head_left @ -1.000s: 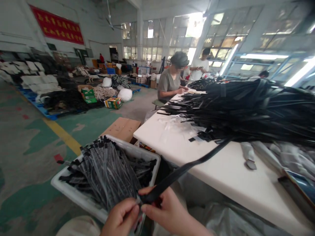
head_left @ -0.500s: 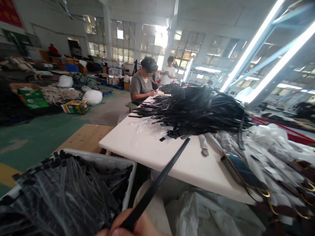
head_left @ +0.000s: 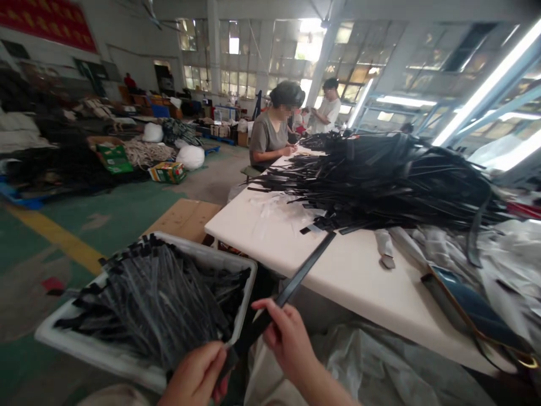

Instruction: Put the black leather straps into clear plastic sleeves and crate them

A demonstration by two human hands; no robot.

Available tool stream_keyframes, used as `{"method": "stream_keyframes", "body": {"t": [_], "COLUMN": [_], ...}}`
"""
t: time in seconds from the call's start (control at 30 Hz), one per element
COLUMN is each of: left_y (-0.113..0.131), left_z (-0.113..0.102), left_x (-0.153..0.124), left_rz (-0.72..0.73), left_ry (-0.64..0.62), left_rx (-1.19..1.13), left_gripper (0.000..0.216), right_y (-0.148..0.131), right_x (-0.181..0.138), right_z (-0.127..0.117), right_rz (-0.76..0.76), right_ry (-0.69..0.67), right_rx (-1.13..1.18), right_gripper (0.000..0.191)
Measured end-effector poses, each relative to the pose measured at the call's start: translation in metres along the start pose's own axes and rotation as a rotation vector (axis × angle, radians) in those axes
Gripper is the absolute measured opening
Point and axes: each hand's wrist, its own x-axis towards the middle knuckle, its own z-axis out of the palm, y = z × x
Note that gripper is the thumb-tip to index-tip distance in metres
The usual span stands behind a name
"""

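A long flat black strap [head_left: 302, 272] slants from my hands up to the front edge of the white table. Its near end is pinched in my left hand [head_left: 198, 369], which is closed just in front of the bin. Further along the strap, my right hand [head_left: 287, 335] has its thumb and fingers closed around it. Many similar black straps [head_left: 169, 299], under a clear, filmy covering, fill the white plastic bin [head_left: 67, 338] at the left. A large heap of black straps [head_left: 380, 175] lies on the white table [head_left: 270, 248].
A phone-like dark object [head_left: 473, 304] and wrapped pale strips [head_left: 426, 248] lie at the table's right. Grey plastic sheeting [head_left: 363, 355] hangs below the edge. A cardboard box [head_left: 186, 220] stands behind the bin. A seated person [head_left: 270, 135] works at the table's far side; another person stands beyond.
The view has swung left and down, bringing more of the bin into sight. Both hands now show clearly on the strap; before, only fingers at its near end were visible.
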Motion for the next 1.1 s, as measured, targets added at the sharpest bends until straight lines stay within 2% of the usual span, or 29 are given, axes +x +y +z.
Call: {"method": "stream_keyframes", "body": {"t": [0.03, 0.07, 0.1, 0.2, 0.23, 0.27, 0.33, 0.37, 0.4, 0.43, 0.53, 0.6, 0.63, 0.73, 0.77, 0.8, 0.83, 0.93, 0.97, 1.0, 1.03, 1.1], "left_y": [0.001, 0.003, 0.005, 0.014, 0.016, 0.018, 0.021, 0.022, 0.023, 0.023, 0.022, 0.019, 0.017, 0.015, 0.015, 0.017, 0.019, 0.026, 0.028, 0.029, 0.03, 0.032], "left_z": [-0.001, -0.001, -0.002, -0.001, -0.001, -0.001, -0.002, -0.003, -0.003, -0.004, -0.004, -0.003, -0.003, -0.005, -0.005, -0.006, -0.007, -0.008, -0.01, -0.011, -0.013, -0.017], "left_x": [0.0, 0.0, 0.0, -0.001, -0.001, -0.002, -0.003, -0.003, -0.003, -0.003, -0.001, -0.001, -0.001, -0.001, -0.001, 0.0, 0.002, 0.007, 0.009, 0.01, 0.012, 0.014], "left_rz": [-0.022, -0.039, -0.051, -0.058, -0.052, -0.045, -0.039, -0.04, -0.043, -0.046, -0.037, -0.026, -0.027, -0.031, -0.03, -0.026, -0.024, 0.007, 0.027, 0.049, 0.068, 0.091], "left_ry": [-0.015, -0.035, -0.05, -0.051, -0.052, -0.054, -0.072, -0.079, -0.083, -0.081, -0.075, -0.087, -0.098, -0.122, -0.121, -0.114, -0.115, -0.121, -0.12, -0.115, -0.11, -0.105], "left_rx": [0.012, 0.018, 0.018, -0.008, -0.017, -0.021, -0.018, -0.012, -0.006, -0.006, -0.014, -0.017, -0.019, -0.046, -0.065, -0.092, -0.124, -0.228, -0.252, -0.261, -0.262, -0.25], "left_gripper": [0.062, 0.06, 0.059, 0.057, 0.057, 0.055, 0.054, 0.053, 0.053, 0.053, 0.054, 0.056, 0.056, 0.056, 0.056, 0.054, 0.053, 0.05, 0.048, 0.048, 0.048, 0.05], "right_y": [-0.002, -0.003, -0.004, -0.002, -0.002, -0.003, -0.006, -0.008, -0.01, -0.01, -0.005, -0.004, -0.007, -0.021, -0.026, -0.029, -0.031, -0.032, -0.033, -0.035, -0.039, -0.052], "right_x": [0.002, 0.003, 0.003, -0.002, -0.003, -0.003, 0.0, 0.003, 0.004, 0.005, 0.002, 0.001, 0.002, 0.011, 0.014, 0.016, 0.016, 0.011, 0.009, 0.007, 0.006, 0.005], "right_z": [-0.002, -0.003, -0.003, -0.001, -0.001, -0.001, -0.001, -0.001, -0.001, 0.0, 0.005, 0.006, 0.006, 0.003, 0.004, 0.005, 0.007, 0.017, 0.019, 0.021, 0.021, 0.023], "right_rz": [-0.02, -0.043, -0.058, -0.029, -0.014, -0.008, -0.051, -0.087, -0.12, -0.146, -0.126, -0.078, -0.073, -0.175, -0.236, -0.289, -0.327, -0.344, -0.345, -0.365, -0.41, -0.554], "right_ry": [0.065, 0.075, 0.023, -0.275, -0.295, -0.245, -0.009, 0.098, 0.148, 0.135, -0.116, -0.179, -0.135, 0.149, 0.202, 0.198, 0.136, -0.206, -0.276, -0.291, -0.246, -0.041], "right_rx": [0.0, -0.046, -0.119, -0.263, -0.234, -0.172, -0.047, -0.029, -0.052, -0.114, -0.346, -0.366, -0.333, -0.211, -0.227, -0.283, -0.365, -0.607, -0.644, -0.666, -0.676, -0.687], "right_gripper": [0.048, 0.046, 0.044, 0.043, 0.046, 0.048, 0.049, 0.049, 0.049, 0.048, 0.046, 0.045, 0.046, 0.044, 0.041, 0.038, 0.033, 0.024, 0.025, 0.027, 0.028, 0.024]}}
